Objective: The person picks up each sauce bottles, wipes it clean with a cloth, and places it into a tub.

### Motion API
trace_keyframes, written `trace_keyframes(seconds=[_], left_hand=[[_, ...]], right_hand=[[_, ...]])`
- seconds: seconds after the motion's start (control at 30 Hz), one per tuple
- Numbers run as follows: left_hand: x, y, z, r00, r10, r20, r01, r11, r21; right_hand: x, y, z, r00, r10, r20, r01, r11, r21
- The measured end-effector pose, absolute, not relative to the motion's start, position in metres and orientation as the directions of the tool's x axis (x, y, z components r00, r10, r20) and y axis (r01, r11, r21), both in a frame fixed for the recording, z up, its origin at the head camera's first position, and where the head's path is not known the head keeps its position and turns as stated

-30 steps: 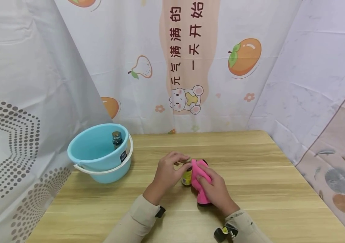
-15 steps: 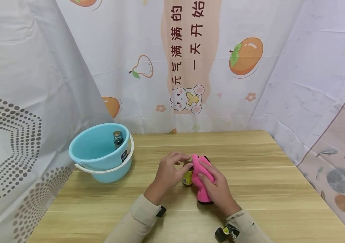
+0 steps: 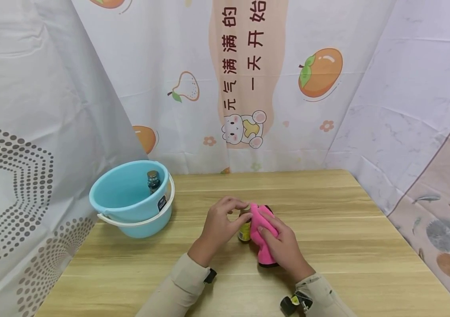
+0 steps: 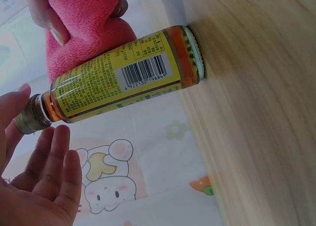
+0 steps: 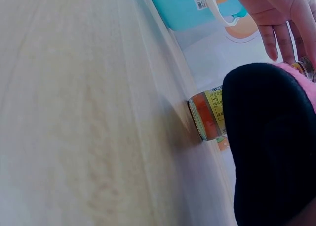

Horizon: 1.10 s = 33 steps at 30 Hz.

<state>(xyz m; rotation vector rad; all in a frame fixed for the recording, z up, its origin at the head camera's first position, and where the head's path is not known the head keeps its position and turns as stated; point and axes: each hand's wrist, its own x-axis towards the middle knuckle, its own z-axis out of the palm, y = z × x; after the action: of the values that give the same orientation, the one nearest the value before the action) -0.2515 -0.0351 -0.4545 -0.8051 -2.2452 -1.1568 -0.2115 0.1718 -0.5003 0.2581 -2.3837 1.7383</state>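
Observation:
A glass bottle (image 4: 118,77) with a yellow label and barcode stands upright on the table, reddish contents showing near its base. My left hand (image 3: 221,223) pinches its metal cap (image 4: 30,117) between thumb and index finger, the other fingers held away. In my right hand (image 3: 284,248) is a pink fuzzy cloth piece (image 3: 255,226) with a black flat side (image 5: 266,142). Its pink side touches the right side of the bottle. The cloth's exact kind is unclear. In the right wrist view the cloth hides most of the bottle.
A light blue bucket (image 3: 129,215) with a white handle stands at the table's left. Inside it is a dark bottle (image 3: 153,180) with a brownish cap. The wooden table (image 3: 347,264) backs onto a printed curtain (image 3: 193,132), with more curtains at both sides.
The right hand and pink cloth rose a little against the bottle, then dipped slightly. The left hand keeps its pinch on the cap. Bottle and bucket stay in place.

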Motion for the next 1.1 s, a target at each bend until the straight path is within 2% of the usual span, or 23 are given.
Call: trace_keyframes(seconds=[0.57,0.83,1.1], left_hand=[[-0.2518,-0.0344,-0.4547,-0.693,0.282,0.663,0.709,0.431,0.558],[-0.2508,-0.0323,-0.4534,-0.674,0.279,0.685,0.72,0.459,0.521],[-0.2508,-0.0326,-0.4526,-0.758,0.25,0.602,0.638,0.478,0.604]], right_hand=[[-0.2148,0.1715,-0.5083,-0.996,-0.02,0.092,-0.092,0.428,-0.899],[-0.2138,0.1725,-0.5071,-0.996,-0.039,0.075,-0.085,0.438,-0.895],[-0.2138,0.1715,-0.5082,-0.993,-0.021,0.113,-0.11,0.453,-0.885]])
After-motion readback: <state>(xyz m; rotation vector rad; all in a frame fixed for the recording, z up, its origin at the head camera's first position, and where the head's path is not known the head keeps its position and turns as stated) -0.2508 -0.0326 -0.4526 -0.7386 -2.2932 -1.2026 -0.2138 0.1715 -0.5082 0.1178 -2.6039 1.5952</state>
